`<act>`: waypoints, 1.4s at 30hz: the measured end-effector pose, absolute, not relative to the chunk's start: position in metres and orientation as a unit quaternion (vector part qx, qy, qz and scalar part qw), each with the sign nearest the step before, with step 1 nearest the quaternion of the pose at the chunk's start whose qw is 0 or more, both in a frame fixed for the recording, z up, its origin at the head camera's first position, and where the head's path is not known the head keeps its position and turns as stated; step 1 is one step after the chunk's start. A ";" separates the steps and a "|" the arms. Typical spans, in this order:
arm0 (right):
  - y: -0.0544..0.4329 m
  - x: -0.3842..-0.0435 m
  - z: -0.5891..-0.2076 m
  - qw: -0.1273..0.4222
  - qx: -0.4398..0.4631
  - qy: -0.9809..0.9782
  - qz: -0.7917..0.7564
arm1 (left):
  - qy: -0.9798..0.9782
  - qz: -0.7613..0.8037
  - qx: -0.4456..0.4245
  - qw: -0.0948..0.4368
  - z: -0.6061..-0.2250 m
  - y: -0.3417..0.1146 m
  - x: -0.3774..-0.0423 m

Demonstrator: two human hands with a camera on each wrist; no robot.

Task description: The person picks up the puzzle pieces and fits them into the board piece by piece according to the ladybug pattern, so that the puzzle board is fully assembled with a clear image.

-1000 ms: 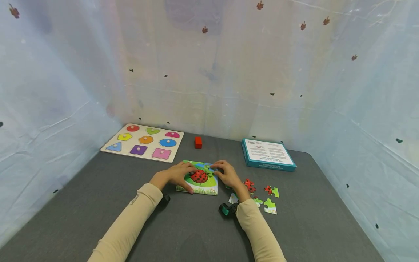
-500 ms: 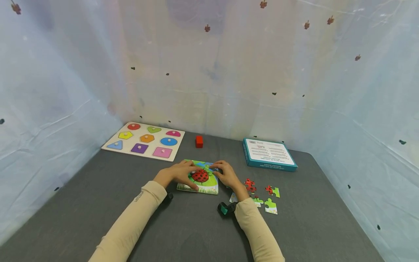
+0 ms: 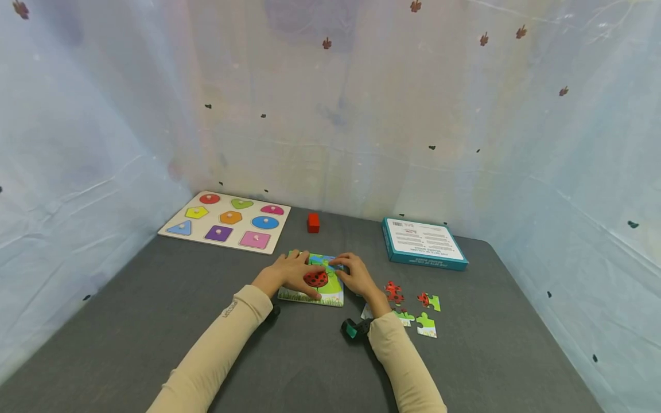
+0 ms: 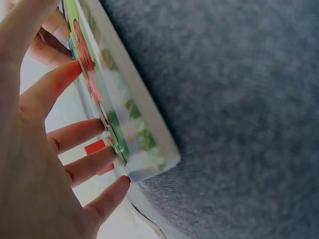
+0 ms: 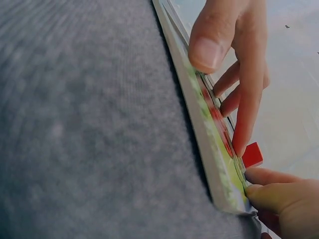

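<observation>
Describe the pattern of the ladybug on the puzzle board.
The ladybug is red with black spots, clearest in the head view.

Head cam: soft, even light, fairly sharp; faint shadows by sleeves (image 3: 217,347); slight glare on curtain (image 3: 601,24), upper R; wrist cams dimmer, tabletop (image 4: 239,99) v. blurry; bkgd behind L hand (image 4: 32,149) blown out.

Both forearms (image 3: 222,341) reach forward, left hand (image 3: 292,273) spread palm down, right hand (image 3: 357,275) bent, thumb (image 5: 271,197) near forefinger (image 5: 273,176).
</observation>
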State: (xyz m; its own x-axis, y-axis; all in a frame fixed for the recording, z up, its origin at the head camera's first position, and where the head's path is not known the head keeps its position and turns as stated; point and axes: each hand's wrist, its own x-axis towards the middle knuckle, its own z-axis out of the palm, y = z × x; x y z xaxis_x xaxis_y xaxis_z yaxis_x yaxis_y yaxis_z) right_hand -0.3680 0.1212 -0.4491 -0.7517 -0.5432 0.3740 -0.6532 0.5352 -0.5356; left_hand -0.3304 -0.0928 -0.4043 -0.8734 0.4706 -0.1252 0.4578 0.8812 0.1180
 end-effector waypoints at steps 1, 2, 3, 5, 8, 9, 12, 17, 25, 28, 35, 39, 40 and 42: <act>0.121 -0.368 -0.449 0.080 0.343 -0.872 0.340 | 0.967 0.041 0.241 0.072 -0.404 -0.092 -0.330; 0.121 -0.368 -0.448 0.078 0.343 -0.871 0.342 | 0.967 0.039 0.242 0.069 -0.405 -0.092 -0.331; 0.122 -0.368 -0.448 0.078 0.345 -0.871 0.343 | 0.967 0.036 0.241 0.066 -0.405 -0.092 -0.331; 0.122 -0.369 -0.448 0.074 0.346 -0.869 0.346 | 0.968 0.034 0.242 0.062 -0.404 -0.093 -0.331; 0.122 -0.369 -0.448 0.063 0.346 -0.871 0.344 | 0.967 0.037 0.245 0.060 -0.404 -0.095 -0.331; 0.122 -0.369 -0.448 0.060 0.345 -0.872 0.341 | 0.966 0.037 0.248 0.060 -0.404 -0.095 -0.331; 0.123 -0.368 -0.449 0.055 0.343 -0.874 0.340 | 0.962 0.048 0.261 0.062 -0.406 -0.098 -0.331; 0.122 -0.367 -0.449 0.055 0.343 -0.874 0.339 | 0.955 0.080 0.277 0.064 -0.412 -0.108 -0.335; 0.122 -0.366 -0.449 0.050 0.344 -0.876 0.335 | 0.935 0.172 0.303 0.067 -0.415 -0.134 -0.337; 0.122 -0.367 -0.448 0.055 0.346 -0.874 0.337 | 0.935 0.160 0.310 0.061 -0.414 -0.144 -0.337; 0.122 -0.367 -0.448 0.067 0.352 -0.871 0.335 | 0.939 0.163 0.288 0.095 -0.413 -0.156 -0.334; 0.122 -0.367 -0.448 0.066 0.350 -0.875 0.326 | 0.938 0.170 0.283 0.107 -0.415 -0.159 -0.334; 0.121 -0.367 -0.448 0.066 0.349 -0.876 0.326 | 0.937 0.173 0.284 0.108 -0.415 -0.159 -0.334; 0.121 -0.366 -0.448 0.068 0.347 -0.876 0.329 | 0.936 0.179 0.282 0.111 -0.416 -0.161 -0.333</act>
